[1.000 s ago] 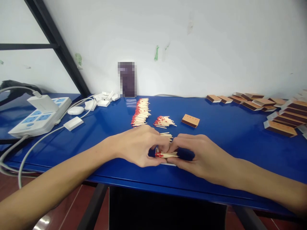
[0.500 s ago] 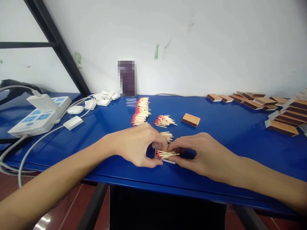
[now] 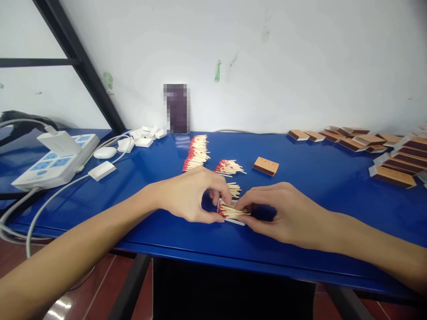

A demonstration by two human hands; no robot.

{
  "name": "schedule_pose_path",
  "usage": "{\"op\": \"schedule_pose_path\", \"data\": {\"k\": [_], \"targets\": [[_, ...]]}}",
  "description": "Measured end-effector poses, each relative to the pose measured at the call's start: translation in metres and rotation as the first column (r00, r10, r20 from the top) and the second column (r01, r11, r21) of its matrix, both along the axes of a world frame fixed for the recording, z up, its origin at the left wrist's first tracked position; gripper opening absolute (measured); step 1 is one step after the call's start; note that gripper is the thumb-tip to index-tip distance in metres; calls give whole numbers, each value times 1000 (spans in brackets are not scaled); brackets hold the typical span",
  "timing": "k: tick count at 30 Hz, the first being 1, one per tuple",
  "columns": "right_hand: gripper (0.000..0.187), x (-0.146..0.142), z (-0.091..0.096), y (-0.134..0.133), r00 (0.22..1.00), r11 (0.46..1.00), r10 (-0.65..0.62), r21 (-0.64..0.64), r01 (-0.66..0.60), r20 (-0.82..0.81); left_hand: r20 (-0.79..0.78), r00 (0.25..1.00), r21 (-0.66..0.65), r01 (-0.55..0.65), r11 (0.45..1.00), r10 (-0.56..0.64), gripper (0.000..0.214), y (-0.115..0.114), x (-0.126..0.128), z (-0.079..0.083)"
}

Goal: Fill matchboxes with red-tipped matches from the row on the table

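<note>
Near the front edge of the blue table (image 3: 316, 186) lies a small white matchbox tray (image 3: 236, 219) with a bundle of red-tipped matches (image 3: 231, 211) in it. My left hand (image 3: 190, 195) pinches the red-tip end of that bundle. My right hand (image 3: 278, 211) grips the other end and the tray's side, fingers curled. Just behind the hands lie a few loose matches (image 3: 234, 189), a small heap of matches (image 3: 228, 168) and a long pile of matches (image 3: 196, 153). An orange matchbox sleeve (image 3: 265, 166) lies flat to the right of them.
Many brown matchboxes (image 3: 393, 158) are stacked at the far right. At the left sit a white power strip (image 3: 55, 162) with cables, a white earbud case (image 3: 105, 153) and several small white trays (image 3: 143, 138). A dark blurred object (image 3: 176, 109) leans on the wall.
Both hands shifted slightly away from me with the tray. The matches between them look more splayed than before.
</note>
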State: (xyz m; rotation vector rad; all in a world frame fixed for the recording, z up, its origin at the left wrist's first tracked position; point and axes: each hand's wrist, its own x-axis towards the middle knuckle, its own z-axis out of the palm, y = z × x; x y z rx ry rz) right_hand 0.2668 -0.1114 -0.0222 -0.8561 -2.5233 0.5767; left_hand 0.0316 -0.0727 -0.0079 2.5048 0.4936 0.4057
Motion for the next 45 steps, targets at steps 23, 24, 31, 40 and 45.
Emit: {"op": "schedule_pose_path", "data": {"k": [23,24,31,40,45], "targets": [[7,0,-9,4,995,994,46,102,-38,-84,11,999,-61,-45,997,46,18,2,3,-3],[7,0,-10,3,995,994,42,103,-33,-86,10,999,-56,-48,997,49,18,2,3,-3],[14,0,-6,2,992,999,41,35,-37,-123,16,997,-24,-77,997,77,13,1,5,-4],[26,4,-5,3,992,997,77,-10,-78,-98,-15,999,64,-42,997,43,30,1,4,-1],[21,2,-4,5,989,993,111,-35,-115,-96,-42,999,103,-13,995,18,28,1,4,1]]}}
